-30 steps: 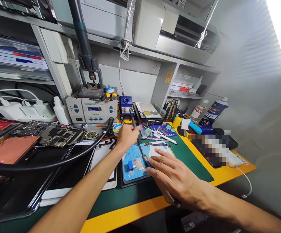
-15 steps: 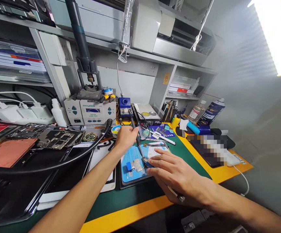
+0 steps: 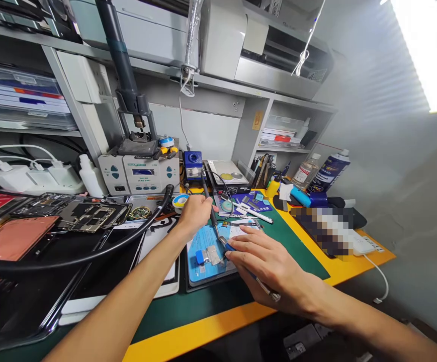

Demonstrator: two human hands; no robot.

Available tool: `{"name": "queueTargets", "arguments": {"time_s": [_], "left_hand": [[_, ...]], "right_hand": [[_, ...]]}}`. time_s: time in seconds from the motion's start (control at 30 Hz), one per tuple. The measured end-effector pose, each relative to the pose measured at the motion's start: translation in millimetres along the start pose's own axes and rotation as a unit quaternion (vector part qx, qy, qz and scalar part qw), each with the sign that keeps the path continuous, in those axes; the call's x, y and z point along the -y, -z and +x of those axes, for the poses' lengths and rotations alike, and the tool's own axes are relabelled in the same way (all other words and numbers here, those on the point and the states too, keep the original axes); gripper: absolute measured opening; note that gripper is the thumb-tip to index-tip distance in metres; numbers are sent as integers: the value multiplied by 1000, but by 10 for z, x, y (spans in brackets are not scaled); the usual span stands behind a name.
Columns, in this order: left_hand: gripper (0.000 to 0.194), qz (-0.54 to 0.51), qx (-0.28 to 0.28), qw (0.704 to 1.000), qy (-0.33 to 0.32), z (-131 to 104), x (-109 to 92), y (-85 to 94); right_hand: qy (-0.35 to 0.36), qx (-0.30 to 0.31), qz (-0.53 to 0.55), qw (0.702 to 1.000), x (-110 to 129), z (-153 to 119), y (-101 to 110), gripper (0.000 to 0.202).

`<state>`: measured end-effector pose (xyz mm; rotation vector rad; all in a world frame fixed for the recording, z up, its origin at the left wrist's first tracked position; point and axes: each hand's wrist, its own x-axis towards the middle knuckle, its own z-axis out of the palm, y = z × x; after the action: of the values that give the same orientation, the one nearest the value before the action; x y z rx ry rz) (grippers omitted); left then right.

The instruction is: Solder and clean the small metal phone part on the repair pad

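Note:
My left hand (image 3: 196, 215) is closed round the black handle of a soldering iron (image 3: 209, 208), whose thin tip points down at a small metal part. My right hand (image 3: 263, 256) holds a slim tool with a blue and silver shaft (image 3: 259, 282); its front end meets the iron's tip region. Beneath lies a light blue mat (image 3: 199, 274) bearing a small flex part with a blue end (image 3: 200, 258) and a silvery patch (image 3: 213, 255). My right fingers hide part of the mat.
A soldering station (image 3: 143, 173) and a blue iron stand (image 3: 193, 166) stand behind. A thick black hose (image 3: 101, 256) crosses the left side over phone boards (image 3: 86, 216). Bottles (image 3: 307, 171), a spray can (image 3: 329, 171) and a white pen (image 3: 259, 216) are at the right.
The tool in my right hand has shifted slightly, showing more of its blue shaft beside the iron's tip. My left hand with the iron has moved slightly up and left.

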<state>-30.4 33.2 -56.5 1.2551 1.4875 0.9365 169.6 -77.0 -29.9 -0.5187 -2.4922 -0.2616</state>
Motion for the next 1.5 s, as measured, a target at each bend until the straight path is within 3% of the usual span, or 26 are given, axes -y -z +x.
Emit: {"name": "queueTargets", "arguments": {"time_s": [0.2,0.33,0.5,0.67,0.83,1.03,1.17,1.27,1.43,1.5], "left_hand": [[38,-9,6,1000,6,38,27,-5],[38,-13,7,1000,7,34,16,-5],[38,-14,-3,1000,0,4,-18,1],[38,-9,-15,1000,-11,5,-14,-4],[38,2,-27,999,-19,3,-12,-7],[37,19,-35,999,-22,-1,-40,-6],[38,34,-32,999,-15,-7,-46,-1],[36,45,-30,998,-12,-18,-59,10],[36,52,-27,998,-12,1,-51,12],[36,51,-25,998,-11,7,-42,9]], "right_hand": [[26,77,10,997,20,12,43,27],[32,47,-13,998,5,18,46,27],[37,75,12,996,15,31,47,28],[33,15,-18,999,33,39,6,27],[29,72,-8,997,56,110,64,27],[16,17,-28,999,13,60,-25,26],[62,64,-56,994,12,75,-27,27],[50,97,-33,994,25,112,60,25],[29,51,-33,998,56,76,52,27],[41,65,-25,997,70,72,31,30]]}}
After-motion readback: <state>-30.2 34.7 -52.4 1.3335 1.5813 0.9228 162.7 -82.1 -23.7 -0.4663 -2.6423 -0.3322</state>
